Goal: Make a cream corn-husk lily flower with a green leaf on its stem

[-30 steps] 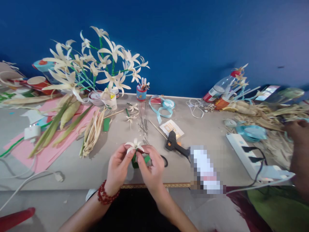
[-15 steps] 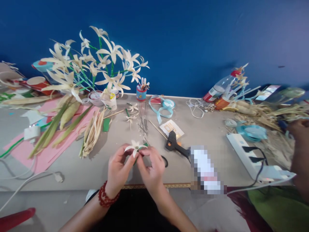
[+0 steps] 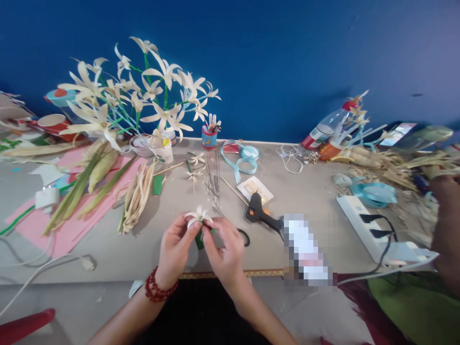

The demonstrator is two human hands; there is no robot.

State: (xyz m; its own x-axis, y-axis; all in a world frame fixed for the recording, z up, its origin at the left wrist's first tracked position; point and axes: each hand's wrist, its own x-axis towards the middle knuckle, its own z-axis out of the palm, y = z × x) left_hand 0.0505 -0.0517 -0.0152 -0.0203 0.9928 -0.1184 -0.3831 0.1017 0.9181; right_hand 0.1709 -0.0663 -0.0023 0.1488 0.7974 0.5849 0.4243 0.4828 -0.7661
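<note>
A small white craft flower (image 3: pixel 200 214) with pointed petals is held between my two hands over the front of the table. My left hand (image 3: pixel 177 247), with red beads at the wrist, pinches it from the left. From the other side my right hand (image 3: pixel 225 244) closes thumb and fingers at the flower's base. A bit of green strip (image 3: pixel 200 241) shows below the fingers; how it joins the flower is hidden. Just beyond lie thin wires (image 3: pixel 214 179) and two similar small flowers (image 3: pixel 194 176). A black glue gun (image 3: pixel 260 211) rests to the right of my hands.
Tall white flowers (image 3: pixel 163 115) in cups stand at the back left, behind corn husks (image 3: pixel 134 203) and pink paper (image 3: pixel 32 227). Blue ribbon (image 3: pixel 247 158) lies at the back. A power strip (image 3: pixel 362 235) with cords sits right, near another person's arm (image 3: pixel 445 230).
The flower has tilted and turned slightly between my fingers, and more of the green strip shows beneath it. Both hands have stayed in nearly the same place.
</note>
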